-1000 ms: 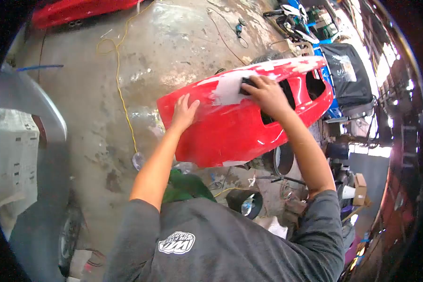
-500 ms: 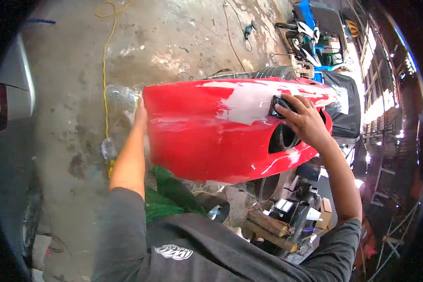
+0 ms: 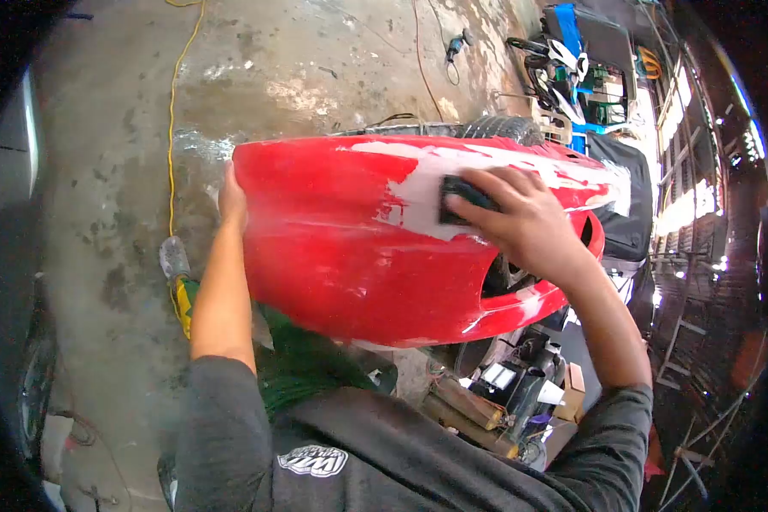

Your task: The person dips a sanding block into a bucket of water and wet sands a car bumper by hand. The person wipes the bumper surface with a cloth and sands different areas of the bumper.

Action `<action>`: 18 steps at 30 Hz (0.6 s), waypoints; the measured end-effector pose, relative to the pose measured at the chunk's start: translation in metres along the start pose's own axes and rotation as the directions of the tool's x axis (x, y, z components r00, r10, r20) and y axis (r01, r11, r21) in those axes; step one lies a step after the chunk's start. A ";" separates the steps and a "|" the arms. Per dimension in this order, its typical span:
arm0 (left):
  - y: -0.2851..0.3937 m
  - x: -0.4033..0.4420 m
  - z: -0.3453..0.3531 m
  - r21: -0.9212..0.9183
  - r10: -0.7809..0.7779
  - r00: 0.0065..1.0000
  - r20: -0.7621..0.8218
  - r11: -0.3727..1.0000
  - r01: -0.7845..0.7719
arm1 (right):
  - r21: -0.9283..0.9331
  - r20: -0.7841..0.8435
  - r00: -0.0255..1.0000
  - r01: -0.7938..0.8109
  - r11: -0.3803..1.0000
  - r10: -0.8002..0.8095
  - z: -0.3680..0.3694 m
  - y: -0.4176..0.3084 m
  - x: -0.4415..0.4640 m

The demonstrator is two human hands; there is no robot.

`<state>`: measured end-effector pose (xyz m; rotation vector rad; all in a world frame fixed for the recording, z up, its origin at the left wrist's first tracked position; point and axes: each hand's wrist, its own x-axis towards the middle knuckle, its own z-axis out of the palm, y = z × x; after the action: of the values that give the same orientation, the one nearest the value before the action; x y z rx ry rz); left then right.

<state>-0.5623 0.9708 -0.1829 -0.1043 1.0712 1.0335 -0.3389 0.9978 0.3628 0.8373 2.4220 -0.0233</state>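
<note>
The job looks partway along to me. On the red panel (image 3: 333,256), lying across in front of my body above the floor (image 3: 115,188), one broad pale patch (image 3: 414,200) spreads through the upper middle, and its ragged edges run rightward in white streaks. That much appears worked; the left end and the wide near side are mostly red, so if they count too, plenty is left.

My right hand (image 3: 529,218) is closed around a dark block (image 3: 449,192), pressed flat on the pale patch. My left hand (image 3: 233,200) touches the panel's left edge; its fingers are hidden, so I cannot tell how wide it is.

Counting: one panel, one block, one yellow cord (image 3: 173,145) on the floor, one tyre (image 3: 503,129) beside the panel's far edge, and at least one dark opening (image 3: 505,277) near my right wrist.
</note>
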 end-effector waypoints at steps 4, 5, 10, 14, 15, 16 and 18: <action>0.002 0.000 -0.002 0.003 0.013 1.000 0.006 1.000 -0.013 | -0.040 -0.060 0.998 -0.026 0.999 0.024 0.013 -0.018 0.029; 0.001 0.001 -0.003 0.002 0.015 1.000 0.010 1.000 -0.015 | -0.033 -0.097 0.995 -0.017 0.999 0.014 0.024 -0.029 0.051; 0.004 -0.001 -0.002 -0.051 0.002 0.999 0.049 0.999 0.001 | 0.009 -0.131 0.991 0.021 1.000 -0.019 0.034 -0.026 0.055; 0.014 -0.013 0.010 -0.088 0.026 0.996 0.088 0.996 -0.018 | 0.029 -0.095 0.985 -0.142 0.989 0.144 0.004 0.023 -0.044; 0.013 -0.016 0.008 -0.070 0.039 0.994 0.099 0.997 -0.032 | 0.024 -0.113 0.986 -0.120 0.992 0.122 0.006 0.018 -0.035; 0.011 -0.018 0.006 -0.045 0.031 0.996 0.085 0.999 -0.027 | 0.021 -0.131 0.985 -0.107 0.994 0.109 0.010 0.006 -0.018; 0.008 -0.012 0.000 -0.015 0.041 0.998 0.053 0.999 -0.041 | 0.005 -0.164 0.986 -0.042 0.999 0.042 0.028 -0.021 0.038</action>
<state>-0.5689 0.9672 -0.1706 -0.0658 1.0213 1.0751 -0.3608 0.9969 0.3157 0.9229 2.5566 0.0622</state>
